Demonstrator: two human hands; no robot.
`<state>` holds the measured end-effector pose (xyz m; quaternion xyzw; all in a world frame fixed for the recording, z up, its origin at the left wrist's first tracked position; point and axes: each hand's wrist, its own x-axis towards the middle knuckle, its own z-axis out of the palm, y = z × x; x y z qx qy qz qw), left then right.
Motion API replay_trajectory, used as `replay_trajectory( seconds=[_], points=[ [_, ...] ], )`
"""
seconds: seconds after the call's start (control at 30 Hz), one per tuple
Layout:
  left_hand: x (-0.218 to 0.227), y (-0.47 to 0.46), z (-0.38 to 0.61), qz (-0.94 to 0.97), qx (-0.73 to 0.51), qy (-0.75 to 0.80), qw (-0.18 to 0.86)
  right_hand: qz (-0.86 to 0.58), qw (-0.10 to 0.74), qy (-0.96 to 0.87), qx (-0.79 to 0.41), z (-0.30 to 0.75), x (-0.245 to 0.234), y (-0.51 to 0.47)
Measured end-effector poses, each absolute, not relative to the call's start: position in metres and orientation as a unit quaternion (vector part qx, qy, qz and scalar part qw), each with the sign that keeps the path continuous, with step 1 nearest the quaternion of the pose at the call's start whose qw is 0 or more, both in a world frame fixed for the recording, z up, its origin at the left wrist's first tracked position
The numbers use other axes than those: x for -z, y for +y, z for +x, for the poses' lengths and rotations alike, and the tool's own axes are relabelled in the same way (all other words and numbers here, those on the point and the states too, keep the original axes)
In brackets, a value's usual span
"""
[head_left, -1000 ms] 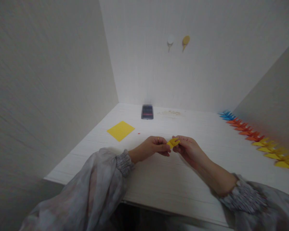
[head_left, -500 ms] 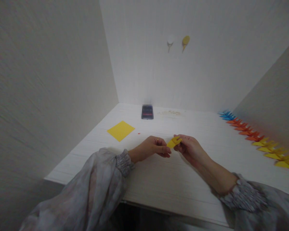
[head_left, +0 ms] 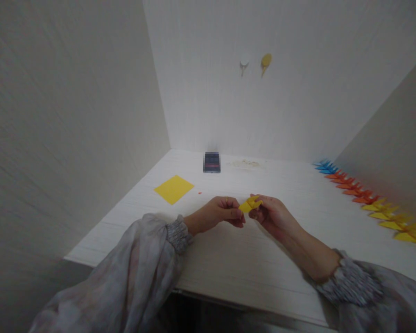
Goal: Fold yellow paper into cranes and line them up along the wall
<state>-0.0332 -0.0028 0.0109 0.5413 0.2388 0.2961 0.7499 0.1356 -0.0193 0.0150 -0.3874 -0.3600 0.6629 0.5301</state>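
Note:
A small piece of folded yellow paper (head_left: 249, 204) is held just above the white table, between both hands. My left hand (head_left: 227, 212), with a ring on one finger, pinches its left end between thumb and fingers. On the other side my right hand (head_left: 272, 212) grips the right end, where narrow folded points stick up. The fingertips hide part of the folds. To the left of my left hand lies a flat yellow paper square (head_left: 174, 189).
A row of folded paper cranes (head_left: 369, 202), blue, orange and yellow, runs along the right wall. A dark blurred-out object (head_left: 211, 162) stands by the back wall. A tiny red scrap (head_left: 200, 193) lies on the table (head_left: 249, 263). Two hooks (head_left: 266, 61) hang on the wall.
Both hands keep hold of the folded yellow paper in nearly the same place. The paper has tilted slightly, and the right fingers have shifted a little on its end.

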Motion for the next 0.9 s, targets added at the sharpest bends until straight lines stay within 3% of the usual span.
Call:
replay_trajectory(
  seconds=[0.33,0.9],
  points=[
    [-0.0147,-0.0039,-0.0324,0.563,-0.278,0.295,0.72,-0.409,0.493,-0.428,-0.637,0.1319,-0.009,-0.0217],
    [-0.0146,-0.0029,-0.034,0.511,-0.295,0.251,0.767,-0.392,0.486,-0.383,-0.681,0.13,-0.0146,-0.0247]
  ],
)
